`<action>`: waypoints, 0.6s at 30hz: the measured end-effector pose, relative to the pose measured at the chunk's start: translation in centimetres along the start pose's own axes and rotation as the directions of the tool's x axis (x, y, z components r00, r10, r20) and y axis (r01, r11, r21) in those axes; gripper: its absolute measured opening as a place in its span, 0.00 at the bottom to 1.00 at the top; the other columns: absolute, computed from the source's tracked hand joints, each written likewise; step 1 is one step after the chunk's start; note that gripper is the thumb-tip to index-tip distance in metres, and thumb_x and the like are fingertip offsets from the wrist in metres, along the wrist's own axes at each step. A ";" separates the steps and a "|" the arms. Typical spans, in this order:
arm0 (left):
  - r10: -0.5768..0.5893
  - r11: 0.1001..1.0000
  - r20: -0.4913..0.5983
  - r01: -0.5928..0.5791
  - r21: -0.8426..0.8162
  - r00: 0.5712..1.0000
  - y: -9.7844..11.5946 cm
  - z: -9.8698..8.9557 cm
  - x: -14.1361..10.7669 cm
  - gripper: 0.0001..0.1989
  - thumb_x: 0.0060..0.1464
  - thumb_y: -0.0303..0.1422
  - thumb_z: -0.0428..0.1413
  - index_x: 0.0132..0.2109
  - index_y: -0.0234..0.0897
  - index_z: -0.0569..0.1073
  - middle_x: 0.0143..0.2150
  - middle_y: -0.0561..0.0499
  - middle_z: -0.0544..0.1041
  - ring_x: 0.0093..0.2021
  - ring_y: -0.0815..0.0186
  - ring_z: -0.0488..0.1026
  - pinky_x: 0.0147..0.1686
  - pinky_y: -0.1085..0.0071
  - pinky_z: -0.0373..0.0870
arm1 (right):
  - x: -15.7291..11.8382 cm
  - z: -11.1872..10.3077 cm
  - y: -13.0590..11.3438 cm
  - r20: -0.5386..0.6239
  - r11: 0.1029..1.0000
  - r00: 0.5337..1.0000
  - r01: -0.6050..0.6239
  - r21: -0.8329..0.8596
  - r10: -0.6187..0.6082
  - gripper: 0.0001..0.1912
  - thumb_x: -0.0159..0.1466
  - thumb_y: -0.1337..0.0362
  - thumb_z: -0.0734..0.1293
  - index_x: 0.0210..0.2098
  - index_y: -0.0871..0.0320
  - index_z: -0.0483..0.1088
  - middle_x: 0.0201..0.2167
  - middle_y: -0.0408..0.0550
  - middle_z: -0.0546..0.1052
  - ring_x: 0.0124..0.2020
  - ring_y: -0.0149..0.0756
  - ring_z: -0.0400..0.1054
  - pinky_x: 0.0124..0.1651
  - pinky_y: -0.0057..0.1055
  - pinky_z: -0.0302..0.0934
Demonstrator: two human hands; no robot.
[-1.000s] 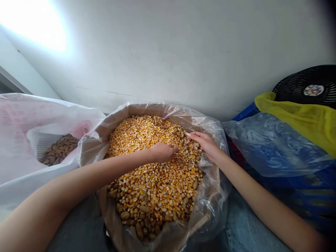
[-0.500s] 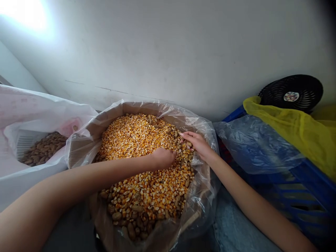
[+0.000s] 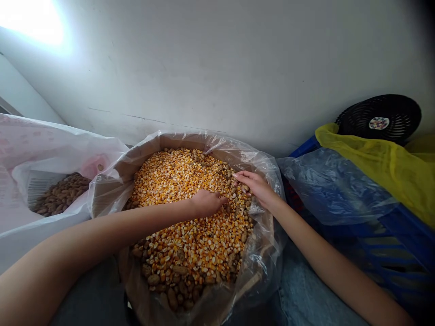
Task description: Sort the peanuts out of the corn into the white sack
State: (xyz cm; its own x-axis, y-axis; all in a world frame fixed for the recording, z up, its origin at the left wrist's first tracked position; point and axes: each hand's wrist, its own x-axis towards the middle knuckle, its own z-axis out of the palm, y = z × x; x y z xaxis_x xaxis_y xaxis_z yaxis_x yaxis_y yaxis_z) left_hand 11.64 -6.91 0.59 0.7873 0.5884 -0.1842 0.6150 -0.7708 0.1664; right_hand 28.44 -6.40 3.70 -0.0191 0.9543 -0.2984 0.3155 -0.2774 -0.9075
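Observation:
A plastic-lined sack (image 3: 268, 267) holds yellow corn kernels (image 3: 176, 176), with unshelled peanuts (image 3: 173, 296) along its near and right edges. Over the middle of the corn is my left hand (image 3: 207, 203), its fingers curled down at the kernels; whatever the fingertips hold is too small to make out. My right hand (image 3: 254, 186) is at the right side of the sack, closed around a few peanuts (image 3: 244, 187), thumb and forefinger pointing left.
On the left stands a white and pink bag (image 3: 64, 140) with more peanuts (image 3: 63, 194). At the right, a blue crate (image 3: 404, 231) carries clear plastic, yellow mesh (image 3: 377, 158) and a black fan-like round object (image 3: 380, 117). A pale wall (image 3: 204, 68) rises behind.
My left hand has shifted slightly left and its fingers have loosened a little from a tighter curl. My right hand stays nearly where it was. The view has moved slightly.

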 end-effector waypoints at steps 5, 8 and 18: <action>0.087 0.991 -0.009 -0.085 0.102 0.996 0.7 0.1 0.1 0.16 0.53 0.28 0.43 0.49 0.41 0.61 0.37 0.43 0.71 0.29 0.62 0.71 0.24 0.70 0.64 | 0.2 0.0 0.1 -0.001 1.000 1.000 -0.006 0.001 0.006 0.15 0.49 0.52 0.64 0.29 0.57 0.66 0.24 0.41 0.69 0.19 0.22 0.56 0.16 0.18 0.45; 0.156 0.979 -0.031 -0.151 0.134 0.987 1.3 0.1 0.5 0.15 0.54 0.29 0.42 0.48 0.40 0.62 0.36 0.43 0.71 0.28 0.62 0.71 0.23 0.70 0.64 | 0.3 0.0 0.2 -0.005 1.000 1.000 -0.014 -0.002 0.014 0.15 0.50 0.52 0.63 0.29 0.57 0.66 0.24 0.42 0.69 0.19 0.22 0.56 0.16 0.18 0.45; 0.083 0.996 -0.078 -0.085 -0.027 0.994 1.1 -0.8 0.9 0.11 0.54 0.33 0.43 0.41 0.38 0.67 0.34 0.44 0.70 0.27 0.64 0.69 0.23 0.71 0.62 | 0.1 0.1 -0.1 0.000 1.000 1.000 -0.006 -0.012 0.006 0.18 0.48 0.49 0.63 0.29 0.58 0.65 0.25 0.43 0.69 0.17 0.22 0.53 0.15 0.20 0.43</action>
State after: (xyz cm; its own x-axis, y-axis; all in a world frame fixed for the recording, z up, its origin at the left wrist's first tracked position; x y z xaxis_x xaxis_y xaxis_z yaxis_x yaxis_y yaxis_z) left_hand 13.04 -6.99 1.42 0.8368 0.5394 -0.0941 0.5464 -0.8115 0.2071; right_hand 28.31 -6.33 3.75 -0.0169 0.9526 -0.3036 0.3273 -0.2817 -0.9020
